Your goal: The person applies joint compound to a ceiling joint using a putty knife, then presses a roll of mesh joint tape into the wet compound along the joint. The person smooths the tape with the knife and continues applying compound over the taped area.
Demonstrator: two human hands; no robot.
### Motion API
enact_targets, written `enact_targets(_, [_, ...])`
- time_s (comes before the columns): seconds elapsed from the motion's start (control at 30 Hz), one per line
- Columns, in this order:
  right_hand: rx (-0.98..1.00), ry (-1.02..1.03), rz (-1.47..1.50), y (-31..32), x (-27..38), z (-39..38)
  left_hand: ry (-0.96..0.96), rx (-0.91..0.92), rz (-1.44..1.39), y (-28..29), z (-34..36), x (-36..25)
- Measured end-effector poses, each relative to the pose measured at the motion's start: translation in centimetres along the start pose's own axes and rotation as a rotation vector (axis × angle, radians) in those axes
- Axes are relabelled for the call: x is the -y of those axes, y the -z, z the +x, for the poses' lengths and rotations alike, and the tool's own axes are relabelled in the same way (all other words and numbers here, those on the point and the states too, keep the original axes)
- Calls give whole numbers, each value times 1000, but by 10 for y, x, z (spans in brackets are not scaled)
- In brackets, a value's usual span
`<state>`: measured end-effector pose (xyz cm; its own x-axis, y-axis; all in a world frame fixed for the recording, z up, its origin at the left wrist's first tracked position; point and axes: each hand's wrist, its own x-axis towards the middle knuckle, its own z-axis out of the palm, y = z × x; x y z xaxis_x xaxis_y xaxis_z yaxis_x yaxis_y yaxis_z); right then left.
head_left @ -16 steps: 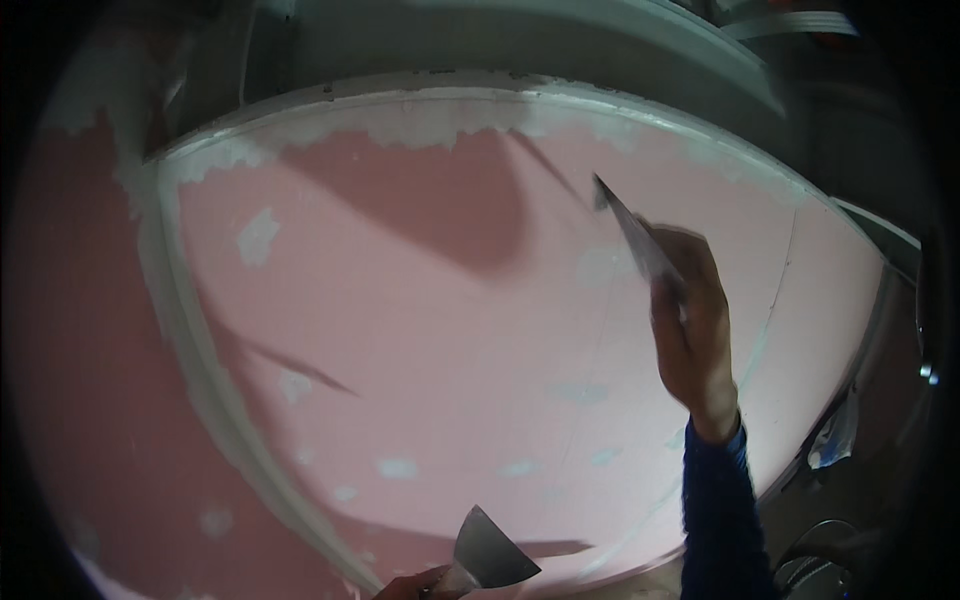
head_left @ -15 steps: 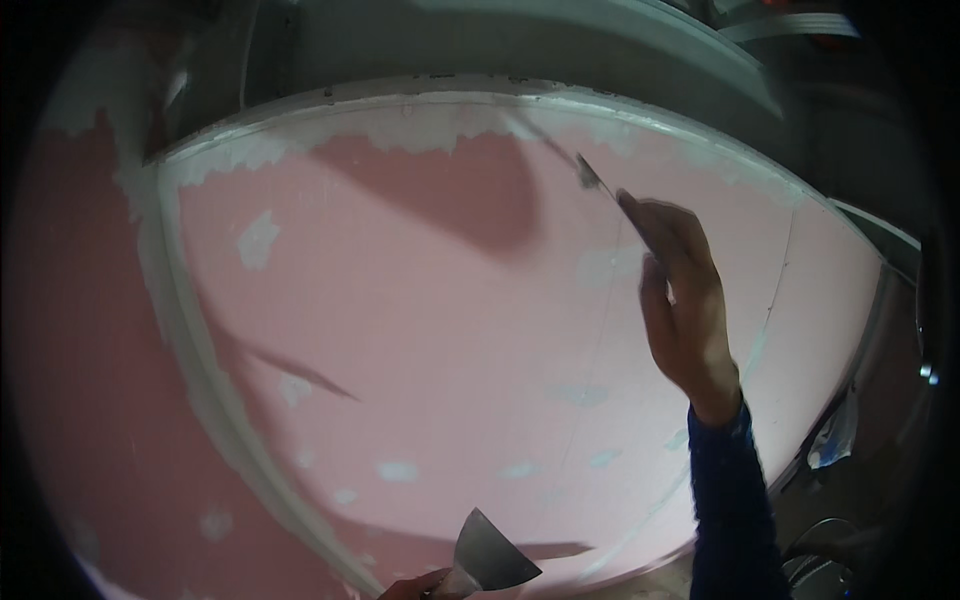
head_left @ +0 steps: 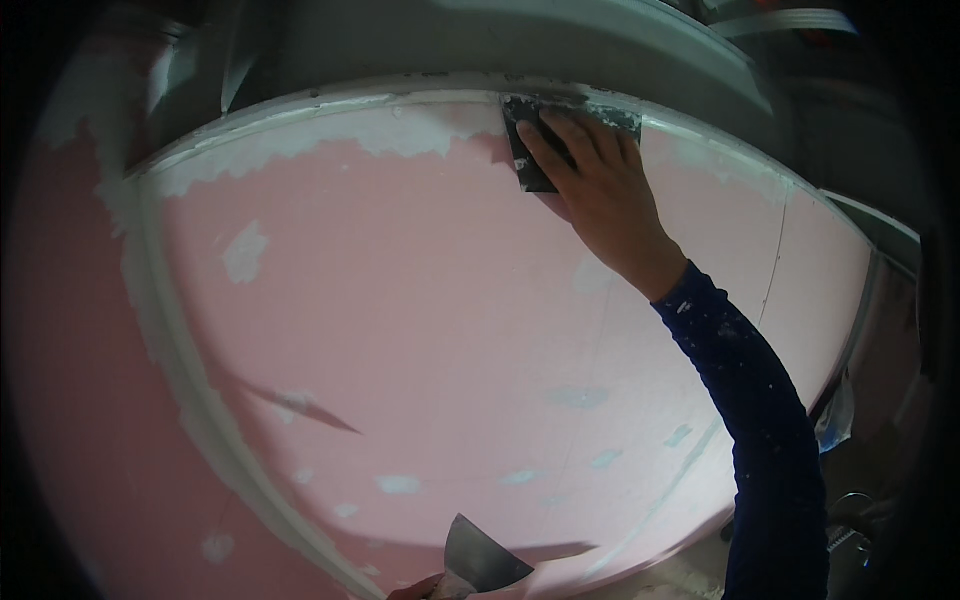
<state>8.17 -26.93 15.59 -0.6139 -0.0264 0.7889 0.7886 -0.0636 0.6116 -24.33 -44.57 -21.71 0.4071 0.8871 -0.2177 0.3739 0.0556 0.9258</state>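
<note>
Two hands, two blades: a person's right hand (head_left: 612,205) presses one dark spreader (head_left: 534,177) against the upper edge of a pink board (head_left: 400,310), over the pale band (head_left: 400,128) of filler running along it. That grip is clamped on the tool, its fingers slightly fanned across the back of the blade, which carries white smears. Below, at the bottom of the view, the left hand (head_left: 416,588) has its grip closed round the handle of one putty knife (head_left: 484,558), blade angled upward to the right; most of the hand is cut off. One dark blue sleeve (head_left: 765,400), flecked with white, covers the right forearm. At least ten pale patches (head_left: 398,484) dot the board, and one pale strip (head_left: 190,370) curves down its left side. Two pointed shadows (head_left: 325,415) fall across the lower part. One whitish bag (head_left: 838,418) hangs at far right.
</note>
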Motion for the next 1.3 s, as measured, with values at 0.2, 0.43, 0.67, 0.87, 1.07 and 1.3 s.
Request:
enact_targets(0.2, [48,-43,-2,-3,0,-1,92,24,-19,2,19,-2])
enact_targets(0.43, [107,37,24,28,17,-14,-106,35,62,-3,33,-3])
enact_targets(0.67, [-26,-15,13,9,9,1,1,73,45,-6,26,-9])
enact_targets(0.87, [-10,-35,61,5,2,14,-53,40,10,-11,25,-2])
enact_targets(1.07, [81,-11,124,30,10,5,-167,-19,53,-15,27,7])
enact_targets(1.3, [-51,-21,-63,7,1,9,-85,31,-10,-12,19,-7])
